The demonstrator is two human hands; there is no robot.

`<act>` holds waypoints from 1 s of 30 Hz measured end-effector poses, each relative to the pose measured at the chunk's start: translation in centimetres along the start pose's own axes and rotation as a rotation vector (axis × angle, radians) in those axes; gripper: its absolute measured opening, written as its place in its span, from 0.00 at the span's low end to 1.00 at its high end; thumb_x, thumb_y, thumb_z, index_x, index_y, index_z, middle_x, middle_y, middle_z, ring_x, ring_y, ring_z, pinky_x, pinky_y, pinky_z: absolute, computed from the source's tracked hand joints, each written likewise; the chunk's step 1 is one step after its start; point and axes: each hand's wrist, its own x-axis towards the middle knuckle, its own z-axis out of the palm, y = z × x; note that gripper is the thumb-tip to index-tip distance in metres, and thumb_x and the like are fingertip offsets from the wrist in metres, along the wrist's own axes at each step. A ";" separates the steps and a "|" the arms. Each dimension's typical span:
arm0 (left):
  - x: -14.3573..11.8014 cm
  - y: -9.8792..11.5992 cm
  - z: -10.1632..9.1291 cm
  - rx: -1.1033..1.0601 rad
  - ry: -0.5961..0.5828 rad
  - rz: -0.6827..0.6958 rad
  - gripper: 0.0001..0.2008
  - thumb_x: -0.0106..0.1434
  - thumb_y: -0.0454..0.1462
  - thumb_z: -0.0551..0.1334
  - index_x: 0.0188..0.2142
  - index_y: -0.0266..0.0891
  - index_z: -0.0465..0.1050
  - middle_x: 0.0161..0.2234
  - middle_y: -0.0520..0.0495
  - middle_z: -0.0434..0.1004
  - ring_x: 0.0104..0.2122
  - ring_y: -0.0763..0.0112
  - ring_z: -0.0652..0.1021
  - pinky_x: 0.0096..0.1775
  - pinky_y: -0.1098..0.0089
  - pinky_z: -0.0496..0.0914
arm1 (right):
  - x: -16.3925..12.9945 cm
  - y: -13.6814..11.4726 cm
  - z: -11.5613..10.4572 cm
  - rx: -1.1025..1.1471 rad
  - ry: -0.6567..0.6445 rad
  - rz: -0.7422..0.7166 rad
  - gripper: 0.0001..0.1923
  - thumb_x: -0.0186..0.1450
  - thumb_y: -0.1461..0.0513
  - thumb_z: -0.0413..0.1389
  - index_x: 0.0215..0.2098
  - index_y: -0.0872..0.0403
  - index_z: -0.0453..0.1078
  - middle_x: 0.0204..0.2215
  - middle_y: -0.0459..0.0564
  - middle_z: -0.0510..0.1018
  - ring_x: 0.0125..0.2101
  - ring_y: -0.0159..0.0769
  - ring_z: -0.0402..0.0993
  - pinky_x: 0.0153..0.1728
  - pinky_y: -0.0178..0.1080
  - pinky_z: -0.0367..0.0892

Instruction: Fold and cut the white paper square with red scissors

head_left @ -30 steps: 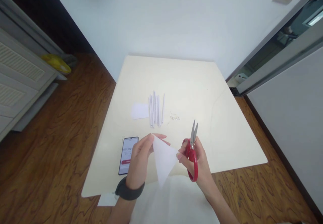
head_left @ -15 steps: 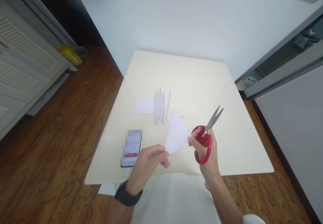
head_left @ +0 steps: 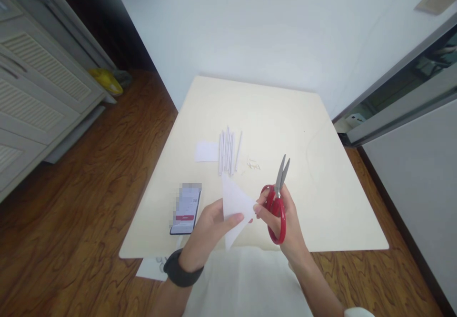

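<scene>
A folded white paper (head_left: 235, 198), roughly triangular, is held above the table's front part. My left hand (head_left: 210, 226) grips it from the left, thumb on top and fingers mostly hidden underneath. At the paper's right corner, my right hand (head_left: 290, 229) pinches with thumb and fingertip. That same hand also carries red-handled scissors (head_left: 277, 194), their blades slightly apart and pointing away from me, clear of the paper. Beyond the paper's top tip lie several thin rolled white paper sticks (head_left: 226, 151), side by side.
The cream table (head_left: 285, 122) stands against a wall. A white paper piece (head_left: 206, 151) lies left of the sticks, thin scraps (head_left: 253, 164) to their right. A phone (head_left: 185, 210) is by my left hand. Below the front edge is a printed sheet (head_left: 152, 268).
Both hands have shifted left with the paper and scissors. The paper has turned, and my left thumb now lies further across it. The small scraps on the table are now uncovered.
</scene>
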 end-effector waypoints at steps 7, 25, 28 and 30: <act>-0.1 -0.2 -0.1 -0.100 0.036 -0.038 0.10 0.58 0.38 0.66 0.39 0.37 0.76 0.32 0.49 0.82 0.30 0.72 0.78 0.34 0.74 0.70 | -0.3 0.1 0.4 -0.017 -0.011 0.014 0.12 0.62 0.66 0.59 0.34 0.50 0.58 0.27 0.39 0.72 0.27 0.29 0.70 0.29 0.35 0.64; -0.5 0.9 -0.8 0.127 0.074 0.015 0.10 0.59 0.41 0.65 0.38 0.39 0.75 0.37 0.48 0.80 0.35 0.67 0.77 0.35 0.71 0.70 | -0.6 0.2 0.2 -0.079 -0.063 0.082 0.14 0.61 0.66 0.60 0.33 0.49 0.57 0.28 0.38 0.71 0.30 0.29 0.66 0.32 0.34 0.61; -0.6 0.9 -1.3 0.105 0.080 -0.004 0.08 0.57 0.40 0.67 0.34 0.39 0.76 0.33 0.49 0.81 0.31 0.69 0.77 0.32 0.73 0.69 | -0.7 0.2 0.1 -0.076 -0.087 0.101 0.13 0.60 0.67 0.61 0.33 0.49 0.59 0.28 0.39 0.71 0.29 0.29 0.66 0.32 0.34 0.61; -0.7 0.8 -1.5 0.106 0.087 -0.007 0.06 0.57 0.39 0.67 0.32 0.38 0.77 0.30 0.50 0.81 0.30 0.69 0.76 0.31 0.73 0.69 | -0.7 0.2 -0.2 -0.075 -0.097 0.117 0.14 0.59 0.67 0.62 0.33 0.50 0.59 0.29 0.39 0.71 0.29 0.30 0.66 0.31 0.34 0.61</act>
